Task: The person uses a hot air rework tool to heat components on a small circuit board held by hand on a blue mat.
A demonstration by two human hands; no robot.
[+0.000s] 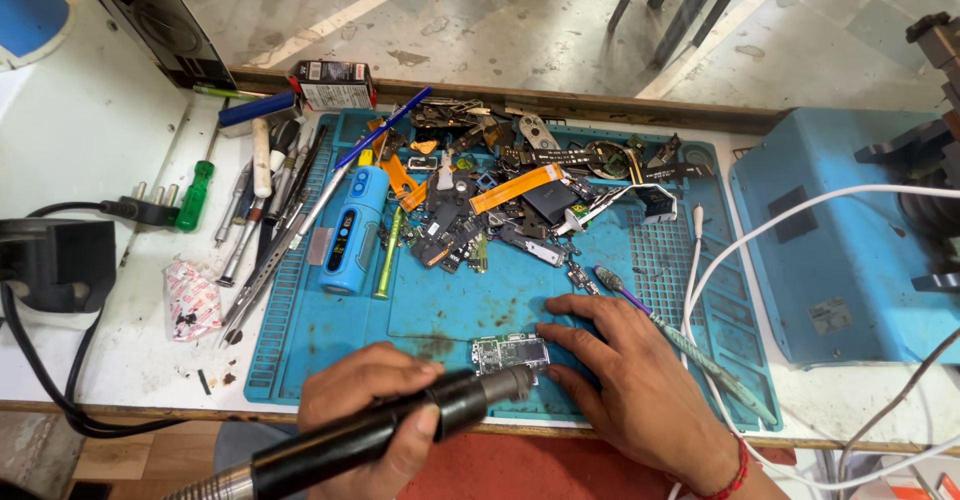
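White bench top [90, 130] on your far left: black power adapter [55, 260] with its cable, a green-handled screwdriver [195, 195], then a row of loose metal tweezers and drivers [265, 210] lying half on the bench, half on the mat.

Teal silicone work mat [330, 330] is the only thing acting as a tray. In it: a blue cylindrical electric driver [352, 230], a yellow-green rod just beside it, and toward the back a heap of phone scrap, orange flex ribbons, black shields and brackets [500, 195], all mixed, nothing sorted.

Your left hand [370, 410] is wrapped tight around the black hot-air handpiece [400, 425], nozzle aimed right at the small green circuit board [510, 352]. The board lies flat on the mat near the front edge, between your two hands.

Your right hand [620, 370] lies flat, fingers extended and together, gripping nothing; fingertips touch the board's right end and pin it. Can't quite tell whether the nozzle touches the board or stops just short, the angle hides the gap.

Risks as I see them: fingertips sit right by the nozzle, so a burn is likely if it's hot. Board is only pinned at one end, so a nudge could swing it. White cable [700, 260] and a purple-tipped tool [625, 295] lie near your right wrist; snag either and things drag across the mat. Blue machine housing [840, 250] sits far right, well apart.
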